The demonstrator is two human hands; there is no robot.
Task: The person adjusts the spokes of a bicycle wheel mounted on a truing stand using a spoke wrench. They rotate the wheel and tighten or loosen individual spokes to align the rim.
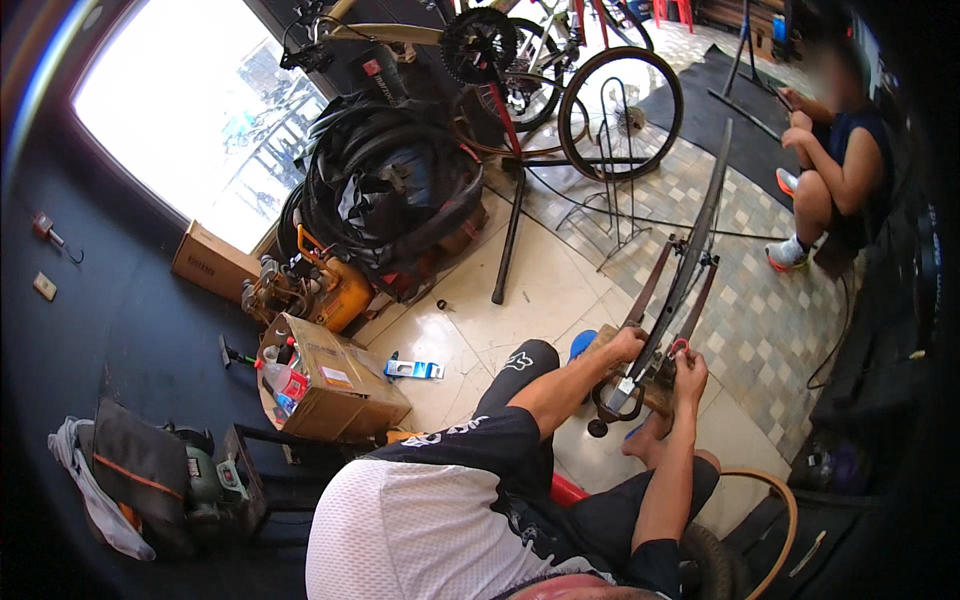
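In front of me a bicycle wheel (712, 205), seen nearly edge-on, stands upright between the two brown arms of a wheel truing stand (656, 280). My left hand (626, 345) is closed at the stand's left side, close to the wheel; what its fingers grip is hidden. My right hand (690, 372) is to the right of the wheel. Its fingers pinch a small red spoke wrench (680, 346) beside the spokes.
An open cardboard box (350, 385) of bottles stands at left, beside an orange air compressor (340, 295) and piled black tyres (385, 180). Bicycles with a wheel (622, 112) stand ahead. Another person (850, 150) sits at far right. A hose (790, 510) curves near my right.
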